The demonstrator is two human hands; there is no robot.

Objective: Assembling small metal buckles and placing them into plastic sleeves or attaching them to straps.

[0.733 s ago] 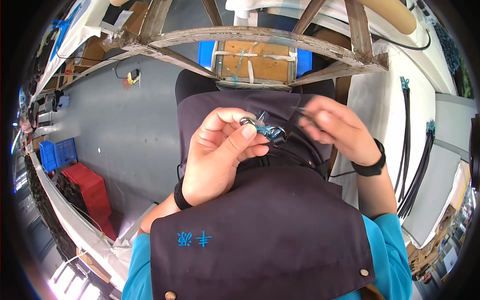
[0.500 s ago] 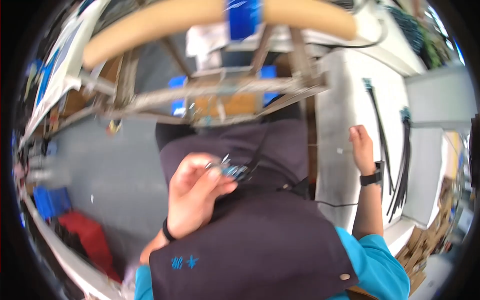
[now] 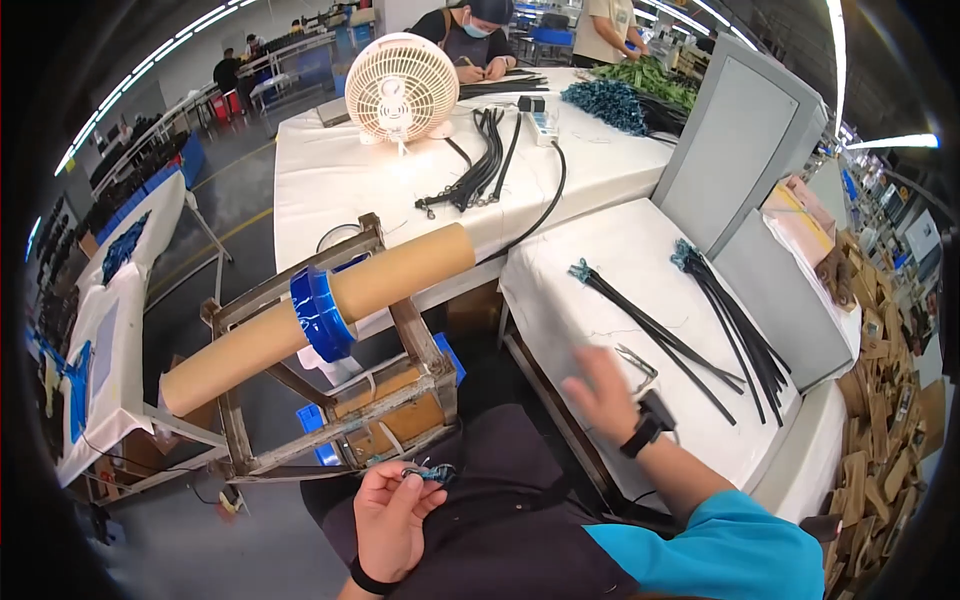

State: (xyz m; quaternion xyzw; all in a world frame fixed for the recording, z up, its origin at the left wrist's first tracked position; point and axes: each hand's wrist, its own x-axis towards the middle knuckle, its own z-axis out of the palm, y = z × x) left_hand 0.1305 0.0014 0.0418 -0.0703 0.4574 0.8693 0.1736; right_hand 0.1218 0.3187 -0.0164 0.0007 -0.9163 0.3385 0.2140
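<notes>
In front of my dark apron, my left hand (image 3: 392, 515) pinches a small metal fitting in bluish plastic wrap (image 3: 432, 473) between thumb and fingers. Whether a strap hangs from it is hard to tell against the dark cloth. My right hand (image 3: 603, 395), slightly blurred and with fingers apart, is over the white-covered side table and holds nothing I can see. Just beyond its fingers lies a small metal hand tool (image 3: 637, 365), perhaps thread snips. Farther along that table are two bundles of black straps (image 3: 655, 330) (image 3: 735, 335) with blue-wrapped ends.
A cardboard tube (image 3: 405, 268) bearing a blue tape roll (image 3: 322, 313) rests across a metal frame (image 3: 232, 430) ahead. Behind it, a white table (image 3: 320, 190) carries a fan (image 3: 402, 88) and more black straps (image 3: 480, 165). A co-worker (image 3: 478, 45) sits there. Grey panels (image 3: 725, 150) border the right.
The view has lifted and swung right, bringing the far table and co-workers into sight. My right hand has opened from a curled pose and is beside the metal tool. My left still holds the wrapped fitting.
</notes>
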